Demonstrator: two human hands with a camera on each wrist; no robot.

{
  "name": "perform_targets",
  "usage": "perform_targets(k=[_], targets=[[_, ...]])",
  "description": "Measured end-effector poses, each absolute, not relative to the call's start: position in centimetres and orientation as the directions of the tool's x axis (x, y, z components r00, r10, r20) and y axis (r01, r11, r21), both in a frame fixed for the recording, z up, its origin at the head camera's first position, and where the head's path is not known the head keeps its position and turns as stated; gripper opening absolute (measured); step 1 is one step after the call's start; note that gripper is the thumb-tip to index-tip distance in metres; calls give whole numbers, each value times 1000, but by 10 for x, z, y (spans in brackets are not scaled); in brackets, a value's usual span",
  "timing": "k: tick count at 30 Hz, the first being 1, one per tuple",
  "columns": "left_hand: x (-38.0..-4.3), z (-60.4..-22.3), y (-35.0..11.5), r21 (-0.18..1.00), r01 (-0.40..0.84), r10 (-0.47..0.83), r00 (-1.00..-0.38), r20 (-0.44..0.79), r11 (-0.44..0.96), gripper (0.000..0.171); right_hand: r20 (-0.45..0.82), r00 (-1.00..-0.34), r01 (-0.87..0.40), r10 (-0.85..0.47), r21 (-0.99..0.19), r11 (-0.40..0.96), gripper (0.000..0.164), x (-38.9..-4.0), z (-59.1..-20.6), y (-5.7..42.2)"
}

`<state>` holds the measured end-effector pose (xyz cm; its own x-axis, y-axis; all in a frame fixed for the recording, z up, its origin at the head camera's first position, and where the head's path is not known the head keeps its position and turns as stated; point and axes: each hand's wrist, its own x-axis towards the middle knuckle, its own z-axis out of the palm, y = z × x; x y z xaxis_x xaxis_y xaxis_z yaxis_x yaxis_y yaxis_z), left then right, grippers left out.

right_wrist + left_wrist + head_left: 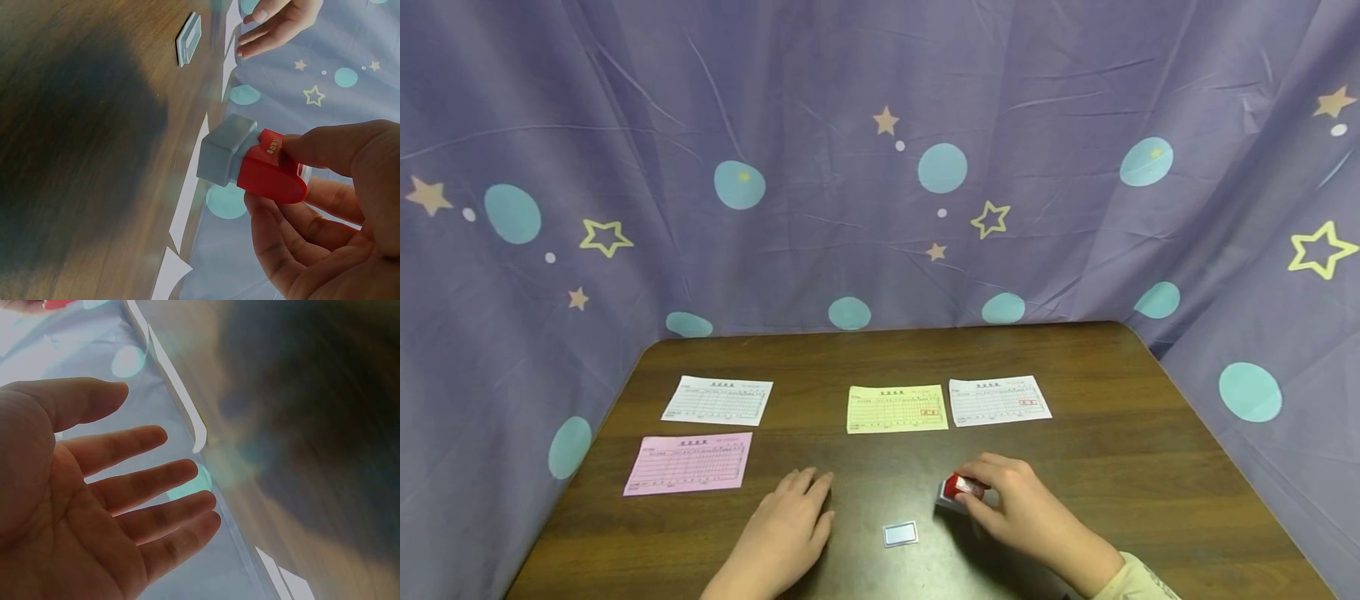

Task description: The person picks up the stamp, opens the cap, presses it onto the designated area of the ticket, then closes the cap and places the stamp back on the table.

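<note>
My right hand (1030, 510) pinches a self-inking stamp (270, 164) between thumb and fingers. It has a red handle and a grey base, which points down at the table in the head view. To its left a small grey stamp cap (900, 533) with a pale blue middle lies on the wood. Beyond the cap, my left hand (786, 527) hovers low over the table with its fingers straight and nothing in them. In the left wrist view its palm (81, 506) is bare and the fingers are spread.
A yellow form (887, 410) and a white form (988, 404), each with a red stamp mark, lie at the back. On the left are another white form (718, 402) and a pink form (688, 464) without red marks. A purple patterned curtain (820, 167) surrounds the wooden table (1120, 433).
</note>
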<state>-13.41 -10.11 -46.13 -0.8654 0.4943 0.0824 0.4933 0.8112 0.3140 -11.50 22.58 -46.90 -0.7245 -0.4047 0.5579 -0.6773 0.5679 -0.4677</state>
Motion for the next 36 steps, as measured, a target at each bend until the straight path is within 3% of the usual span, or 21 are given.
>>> perform_targets(k=[11,25,36], targets=[[-145,-463,-121,321,395,414,-910,12,861,42,549,-729,-674,-409,-469,571,22,-115,-468,224],[-162,-470,-143,291,408,399,-912,93,865,38,548,-729,-673,-410,-465,575,23,-116,-469,224],[-173,-467,-163,261,345,341,-938,62,902,40,547,-730,-674,-411,-473,568,23,-116,-469,224]])
